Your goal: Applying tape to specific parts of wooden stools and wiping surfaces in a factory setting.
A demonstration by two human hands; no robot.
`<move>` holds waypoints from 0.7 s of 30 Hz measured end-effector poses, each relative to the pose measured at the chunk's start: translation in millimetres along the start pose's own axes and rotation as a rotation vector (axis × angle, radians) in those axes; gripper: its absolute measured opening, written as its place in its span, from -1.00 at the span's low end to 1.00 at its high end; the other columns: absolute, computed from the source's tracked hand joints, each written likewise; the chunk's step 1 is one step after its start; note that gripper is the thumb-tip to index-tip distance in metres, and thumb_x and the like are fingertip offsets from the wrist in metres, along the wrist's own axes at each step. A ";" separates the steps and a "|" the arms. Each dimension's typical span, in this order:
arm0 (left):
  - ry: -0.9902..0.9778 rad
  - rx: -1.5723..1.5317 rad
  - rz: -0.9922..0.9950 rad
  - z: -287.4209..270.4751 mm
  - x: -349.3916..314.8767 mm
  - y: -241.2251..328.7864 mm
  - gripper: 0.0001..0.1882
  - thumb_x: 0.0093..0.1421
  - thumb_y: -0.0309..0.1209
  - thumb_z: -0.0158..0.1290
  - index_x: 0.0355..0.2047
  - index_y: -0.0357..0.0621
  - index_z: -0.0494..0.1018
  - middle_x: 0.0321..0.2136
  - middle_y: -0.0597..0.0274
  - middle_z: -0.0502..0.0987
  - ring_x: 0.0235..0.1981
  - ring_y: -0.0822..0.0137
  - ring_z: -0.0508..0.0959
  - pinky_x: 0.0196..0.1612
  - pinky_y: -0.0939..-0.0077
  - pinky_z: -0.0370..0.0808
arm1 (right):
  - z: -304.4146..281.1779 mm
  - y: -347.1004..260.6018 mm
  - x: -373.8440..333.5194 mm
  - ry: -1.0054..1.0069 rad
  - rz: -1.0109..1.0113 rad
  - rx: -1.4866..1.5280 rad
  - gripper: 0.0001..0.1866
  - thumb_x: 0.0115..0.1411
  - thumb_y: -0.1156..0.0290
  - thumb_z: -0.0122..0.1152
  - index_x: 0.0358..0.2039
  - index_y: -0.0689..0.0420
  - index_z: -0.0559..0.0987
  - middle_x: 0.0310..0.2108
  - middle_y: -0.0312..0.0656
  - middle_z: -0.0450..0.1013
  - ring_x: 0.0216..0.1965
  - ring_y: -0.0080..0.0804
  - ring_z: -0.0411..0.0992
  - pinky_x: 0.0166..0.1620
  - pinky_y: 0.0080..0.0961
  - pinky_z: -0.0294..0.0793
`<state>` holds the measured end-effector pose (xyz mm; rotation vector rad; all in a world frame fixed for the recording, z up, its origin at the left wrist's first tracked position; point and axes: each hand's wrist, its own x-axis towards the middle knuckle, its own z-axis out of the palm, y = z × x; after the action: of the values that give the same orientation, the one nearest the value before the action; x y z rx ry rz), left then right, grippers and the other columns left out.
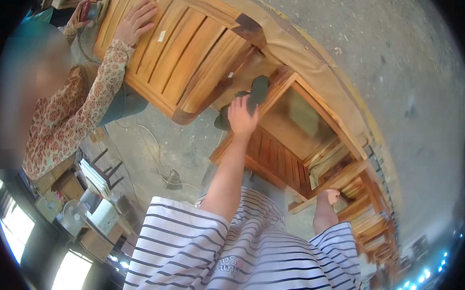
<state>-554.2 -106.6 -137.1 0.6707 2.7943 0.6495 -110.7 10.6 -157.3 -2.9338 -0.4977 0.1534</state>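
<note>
My left hand point(242, 117) is wrapped round a dark green power tool point(258, 89), shaped like a thick cylinder with another dark part below my wrist side. Its exact kind is not clear. The tool lies over the left rail of an open wooden frame point(325, 110) with a slatted side. By the near right corner of that frame is my right hand point(331, 196), its fingers curled; what they hold, if anything, is hidden.
A co-worker on the left rests a hand point(138, 21) on a slatted wooden panel point(177, 49) and grips a red-and-grey tool point(90, 10). Brown covering point(309, 50) lies beneath the woodwork. A cable point(157, 152) crosses the floor. Stacked wooden frames point(377, 218) stand at right.
</note>
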 end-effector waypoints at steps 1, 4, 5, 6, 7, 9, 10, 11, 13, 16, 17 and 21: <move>-0.005 0.010 -0.005 -1.1 -3.7 0.2 -0.65 0.11 -0.25 0.11 -0.11 -0.08 0.42 -0.24 0.12 0.47 -0.14 0.04 0.45 -0.13 0.21 0.37 | -5.1 1.8 -2.5 -0.007 -0.020 0.021 -0.44 0.21 0.07 -0.24 -0.01 0.13 0.56 -0.04 0.19 0.46 -0.01 0.19 0.41 0.06 0.03 0.39; 0.025 0.011 0.009 -1.9 -0.6 1.2 -0.65 0.12 -0.25 0.11 -0.11 -0.11 0.42 -0.24 0.09 0.47 -0.15 0.01 0.46 -0.14 0.18 0.38 | 0.9 -7.1 -7.8 -0.007 0.031 0.016 -0.44 0.21 0.07 -0.24 -0.01 0.13 0.56 -0.04 0.20 0.46 -0.01 0.19 0.41 0.05 0.04 0.39; 0.016 0.005 0.025 -1.9 0.0 1.8 -0.65 0.12 -0.25 0.11 -0.11 -0.11 0.42 -0.24 0.09 0.47 -0.15 0.01 0.46 -0.14 0.18 0.38 | 0.9 -6.6 -5.8 -0.026 0.021 -0.047 -0.45 0.21 0.08 -0.24 -0.01 0.12 0.57 -0.03 0.19 0.46 -0.01 0.18 0.42 0.05 0.03 0.40; 0.040 0.017 0.022 -1.0 -0.7 0.1 -0.65 0.12 -0.25 0.10 -0.11 -0.13 0.42 -0.25 0.07 0.47 -0.16 -0.02 0.46 -0.14 0.16 0.38 | 0.5 -7.1 -9.7 -0.017 0.038 -0.044 -0.45 0.21 0.08 -0.24 -0.01 0.12 0.57 -0.03 0.19 0.46 -0.01 0.18 0.42 0.05 0.03 0.40; 0.064 0.028 0.022 0.3 -1.5 -0.5 -0.64 0.13 -0.25 0.10 -0.11 -0.15 0.41 -0.25 0.05 0.47 -0.17 -0.04 0.46 -0.15 0.14 0.38 | 0.5 -7.1 -14.2 -0.005 0.002 -0.015 -0.45 0.21 0.08 -0.24 -0.01 0.12 0.57 -0.03 0.18 0.46 -0.01 0.17 0.42 0.06 0.03 0.40; 0.069 0.023 0.034 2.7 -2.0 2.7 -0.65 0.14 -0.25 0.09 -0.12 -0.17 0.41 -0.26 0.04 0.47 -0.18 -0.06 0.46 -0.15 0.12 0.38 | -0.7 -10.9 -17.2 0.012 -0.015 0.024 -0.46 0.21 0.09 -0.24 -0.01 0.12 0.57 -0.04 0.17 0.47 -0.01 0.16 0.43 0.06 0.03 0.39; 0.081 0.023 0.027 4.0 -3.2 4.9 -0.65 0.14 -0.25 0.09 -0.12 -0.18 0.41 -0.26 0.02 0.47 -0.19 -0.08 0.46 -0.16 0.10 0.39 | -1.7 -11.1 -16.1 0.000 -0.020 0.031 -0.46 0.21 0.09 -0.23 0.00 0.11 0.57 -0.05 0.16 0.48 -0.02 0.15 0.44 0.06 0.03 0.40; 0.087 0.019 0.026 5.2 -5.1 6.4 -0.66 0.16 -0.26 0.07 -0.12 -0.19 0.41 -0.28 0.00 0.47 -0.20 -0.08 0.46 -0.15 0.09 0.39 | -2.5 -10.8 -14.5 -0.013 -0.026 0.038 -0.47 0.21 0.10 -0.22 0.00 0.10 0.57 -0.07 0.15 0.49 -0.03 0.15 0.44 0.05 0.03 0.41; 0.097 0.027 0.038 7.7 -6.6 7.2 -0.67 0.17 -0.25 0.07 -0.13 -0.19 0.41 -0.29 -0.01 0.47 -0.20 -0.09 0.46 -0.15 0.08 0.38 | -3.2 -11.9 -14.4 -0.011 -0.026 0.056 -0.47 0.21 0.10 -0.22 0.00 0.10 0.57 -0.08 0.13 0.50 -0.03 0.14 0.45 0.04 0.02 0.42; 0.112 0.036 0.043 3.3 -9.9 8.3 -0.67 0.19 -0.23 0.04 -0.15 -0.20 0.40 -0.29 -0.03 0.47 -0.20 -0.10 0.46 -0.15 0.07 0.38 | -1.2 -9.0 -12.0 -0.024 -0.047 0.038 -0.50 0.22 0.09 -0.21 -0.03 0.06 0.58 -0.09 0.13 0.51 -0.06 0.16 0.46 0.00 0.03 0.46; 0.122 0.039 0.050 -0.9 -12.1 9.5 -0.67 0.20 -0.22 0.04 -0.15 -0.21 0.40 -0.29 -0.04 0.47 -0.20 -0.10 0.46 -0.15 0.07 0.38 | -1.1 -4.5 -8.3 0.003 -0.101 0.006 -0.51 0.22 0.10 -0.20 -0.09 0.11 0.59 -0.12 0.17 0.51 -0.09 0.18 0.47 -0.01 0.04 0.46; 0.110 0.024 0.025 4.0 -10.8 9.7 -0.65 0.20 -0.21 0.03 -0.12 -0.20 0.39 -0.25 -0.05 0.47 -0.16 -0.08 0.46 -0.11 0.10 0.40 | 10.6 8.6 13.7 0.047 -0.208 0.022 -0.56 0.23 0.11 -0.17 -0.24 0.14 0.60 -0.25 0.15 0.55 -0.21 0.15 0.53 -0.14 -0.02 0.56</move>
<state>-539.9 -102.4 -135.3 0.6962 2.9033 0.6787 -96.4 8.7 -170.3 -2.8337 -0.7832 0.0626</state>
